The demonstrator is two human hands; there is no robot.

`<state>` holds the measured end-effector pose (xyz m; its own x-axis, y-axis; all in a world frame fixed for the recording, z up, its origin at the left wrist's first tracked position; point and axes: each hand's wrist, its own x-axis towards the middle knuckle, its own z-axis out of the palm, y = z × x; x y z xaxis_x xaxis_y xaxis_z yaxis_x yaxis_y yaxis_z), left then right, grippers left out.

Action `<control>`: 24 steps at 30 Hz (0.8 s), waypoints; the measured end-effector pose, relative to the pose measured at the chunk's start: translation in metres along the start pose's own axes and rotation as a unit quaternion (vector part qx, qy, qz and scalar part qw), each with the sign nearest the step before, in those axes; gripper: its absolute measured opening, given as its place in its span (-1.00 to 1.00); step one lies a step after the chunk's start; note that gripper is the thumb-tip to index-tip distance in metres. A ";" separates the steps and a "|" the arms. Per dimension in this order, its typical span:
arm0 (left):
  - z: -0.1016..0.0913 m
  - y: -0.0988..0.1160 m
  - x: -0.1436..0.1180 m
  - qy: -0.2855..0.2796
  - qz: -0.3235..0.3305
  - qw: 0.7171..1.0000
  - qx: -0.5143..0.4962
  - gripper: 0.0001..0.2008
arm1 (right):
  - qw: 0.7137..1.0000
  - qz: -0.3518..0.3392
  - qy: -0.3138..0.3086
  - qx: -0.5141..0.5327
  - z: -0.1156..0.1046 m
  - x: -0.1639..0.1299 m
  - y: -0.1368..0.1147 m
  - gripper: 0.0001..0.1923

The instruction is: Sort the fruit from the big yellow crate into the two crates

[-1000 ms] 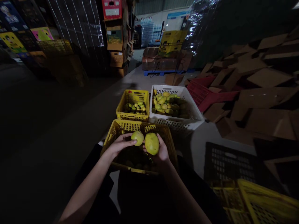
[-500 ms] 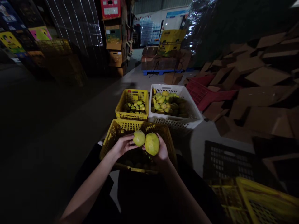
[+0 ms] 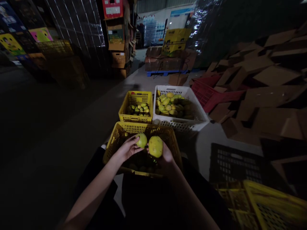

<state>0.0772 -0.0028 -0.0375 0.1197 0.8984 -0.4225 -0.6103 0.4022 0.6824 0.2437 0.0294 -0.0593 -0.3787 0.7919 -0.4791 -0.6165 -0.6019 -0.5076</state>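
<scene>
My left hand [image 3: 128, 148] grips a round yellow-green mango [image 3: 141, 140], thumb over its top and fingers beneath. My right hand [image 3: 167, 155] is wrapped round a larger, yellower mango [image 3: 155, 147] with a few dark spots on its skin. A small gap separates the two fruits. Both are held above the near yellow crate [image 3: 111, 145], which has more fruit lying in shadow at its bottom. Behind it, a smaller yellow crate [image 3: 135, 118] holds several small green-yellow mangoes [image 3: 140, 109]. A white crate [image 3: 199, 116] beside that one contains many yellow mangoes [image 3: 168, 103].
Flattened cardboard boxes [image 3: 271, 95] are heaped on the right, with a red crate [image 3: 208, 91] at their edge. Another yellow crate [image 3: 268, 204] stands at the lower right. Farther back are stacked cartons [image 3: 117, 41] and a blue pallet [image 3: 165, 73] bearing boxes.
The mango in my left hand has shifted slightly left, away from the other one, and turned. The mango in my right hand has rotated a little, showing more dark spots.
</scene>
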 end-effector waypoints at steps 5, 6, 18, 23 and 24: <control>0.001 0.001 -0.003 -0.002 -0.019 1.000 0.010 -0.69 | 0.998 0.020 0.030 0.054 -0.005 0.000 -0.003 -0.67; 0.001 0.001 -0.003 -0.006 -0.023 1.000 0.012 -0.69 | 0.998 0.020 0.033 0.050 -0.004 -0.001 -0.004 -0.67; 0.000 0.008 -0.003 -0.051 -0.042 0.988 -0.141 -0.72 | 0.999 -0.006 -0.002 0.050 0.008 -0.012 -0.004 -0.57; 0.004 0.008 -0.002 0.008 0.022 0.983 -0.182 -0.85 | 0.998 -0.039 -0.015 0.047 0.017 -0.020 -0.003 -0.61; 0.005 0.008 -0.002 0.027 0.027 0.980 -0.194 -0.86 | 0.998 -0.038 -0.021 0.047 0.017 -0.020 -0.002 -0.61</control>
<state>0.0754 -0.0005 -0.0281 0.0440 0.9020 -0.4294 -0.8679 0.2473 0.4307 0.2408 0.0167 -0.0366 -0.3552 0.8400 -0.4102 -0.7065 -0.5285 -0.4707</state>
